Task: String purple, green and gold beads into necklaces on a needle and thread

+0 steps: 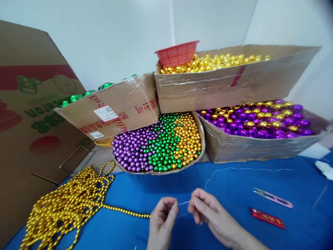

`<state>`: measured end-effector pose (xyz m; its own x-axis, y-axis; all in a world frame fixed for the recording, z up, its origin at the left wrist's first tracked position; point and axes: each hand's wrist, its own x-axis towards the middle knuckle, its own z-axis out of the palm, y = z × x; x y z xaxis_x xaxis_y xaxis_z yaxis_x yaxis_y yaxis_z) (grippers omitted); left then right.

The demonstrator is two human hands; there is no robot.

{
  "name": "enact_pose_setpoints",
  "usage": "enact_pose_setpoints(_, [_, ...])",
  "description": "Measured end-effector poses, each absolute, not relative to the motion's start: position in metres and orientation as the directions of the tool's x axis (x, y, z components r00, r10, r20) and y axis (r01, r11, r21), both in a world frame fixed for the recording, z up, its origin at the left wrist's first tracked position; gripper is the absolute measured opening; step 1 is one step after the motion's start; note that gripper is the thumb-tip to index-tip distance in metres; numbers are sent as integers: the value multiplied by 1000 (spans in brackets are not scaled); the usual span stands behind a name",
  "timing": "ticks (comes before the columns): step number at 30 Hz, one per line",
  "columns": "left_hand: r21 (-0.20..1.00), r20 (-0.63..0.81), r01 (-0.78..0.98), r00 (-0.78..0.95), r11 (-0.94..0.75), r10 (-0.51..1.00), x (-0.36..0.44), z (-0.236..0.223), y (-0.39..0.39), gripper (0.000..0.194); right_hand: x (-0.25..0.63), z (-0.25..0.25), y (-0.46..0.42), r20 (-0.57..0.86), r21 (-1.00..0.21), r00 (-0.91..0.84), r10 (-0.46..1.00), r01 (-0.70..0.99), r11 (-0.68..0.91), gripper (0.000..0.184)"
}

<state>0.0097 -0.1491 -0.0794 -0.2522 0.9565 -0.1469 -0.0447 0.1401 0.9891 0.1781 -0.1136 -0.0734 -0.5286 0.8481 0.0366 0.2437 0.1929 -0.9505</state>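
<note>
Low in the middle of the view, my left hand (163, 216) is closed, thumb and forefinger pinched on a thin pale thread (184, 202). My right hand (206, 209) pinches the same thread a short way to the right, so a short length is stretched between the two. From behind the right hand a loose tail curves over the blue cloth. A string of small gold beads (127, 210) runs from a tangled heap of gold bead strands (70, 205) to my left hand; its end is hidden there.
Pink thread snips (275, 199) and a small red packet (267, 218) lie right on the blue cloth (229, 187). Behind are cardboard boxes of purple, green and gold beads, one gold-bead box (221, 86) holding a red basket (178, 53). A large carton (33, 139) stands left.
</note>
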Motion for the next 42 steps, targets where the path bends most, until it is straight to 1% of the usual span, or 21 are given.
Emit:
enact_pose_setpoints(1, [990,-139,-41,-250,133,958,9,-80,-149,24,176,-73,-115,35,-959,-522,852,224,176,32])
enact_pose_setpoints(2, [991,-132,-25,-229,129,965,9,-81,-148,24,175,-73,-116,69,-945,-522,850,238,224,30])
enact_pose_setpoints(3, [992,-128,-8,-200,130,971,8,-80,-147,24,174,-73,-115,135,-903,-538,832,279,327,27])
enact_pose_setpoints(4, [991,-135,2,-169,137,976,7,-80,-147,24,173,-74,-114,213,-824,-571,793,330,459,23])
enact_pose_setpoints(6, [984,-177,-22,-97,175,979,5,-77,-145,26,173,-75,-110,323,-589,-667,672,414,694,17])
enact_pose_setpoints(7, [978,-206,-51,-51,204,977,3,-76,-145,26,174,-76,-107,337,-492,-709,620,429,758,17])
enact_pose_setpoints(8, [968,-237,-85,-8,235,972,2,-76,-144,27,174,-77,-105,330,-435,-741,585,431,791,18])
enact_pose_setpoints(10, [947,-287,-140,43,290,957,0,-76,-143,27,175,-79,-101,300,-369,-785,543,429,824,18])
enact_pose_setpoints(12, [933,-314,-170,39,316,949,-1,-78,-143,25,176,-78,-98,269,-316,-825,497,411,855,15])
enact_pose_setpoints(14, [929,-326,-176,20,324,945,0,-80,-143,25,178,-77,-97,242,-299,-851,466,392,870,12])
enact_pose_setpoints(17, [933,-327,-156,8,324,945,2,-80,-145,28,179,-79,-98,224,-324,-851,475,395,860,15])
enact_pose_setpoints(19, [941,-317,-128,-6,314,948,3,-78,-146,27,178,-84,-102,230,-367,-802,551,453,812,17])
enact_pose_setpoints(23, [954,-294,-75,-31,291,955,3,-76,-148,28,176,-93,-110,235,-502,-622,747,580,642,21])
enact_pose_setpoints(26, [962,-271,-10,-23,271,962,3,-76,-150,28,174,-91,-111,212,-595,-561,801,576,561,20])
enact_pose_setpoints(28, [966,-258,35,-10,258,966,2,-77,-150,28,173,-89,-109,204,-620,-560,803,561,549,17])
enact_pose_setpoints(32, [962,-268,56,35,266,963,3,-76,-151,30,171,-88,-106,238,-604,-604,761,521,603,15])
enact_pose_setpoints(34, [963,-266,51,18,265,964,4,-76,-151,30,171,-90,-107,272,-594,-588,762,520,614,20])
enact_pose_setpoints(37, [969,-239,46,-57,242,969,6,-80,-151,31,169,-95,-113,448,-511,-515,731,523,682,30])
enact_pose_setpoints(39, [975,-214,44,-95,218,972,8,-84,-151,31,166,-99,-118,581,-417,-470,665,530,739,27])
enact_pose_setpoints(41, [979,-191,44,-111,197,975,10,-88,-152,30,162,-102,-121,639,-361,-438,632,555,749,22])
enact_pose_setpoints(42, [981,-179,48,-114,186,977,11,-89,-152,30,159,-104,-122,633,-364,-428,645,571,736,22])
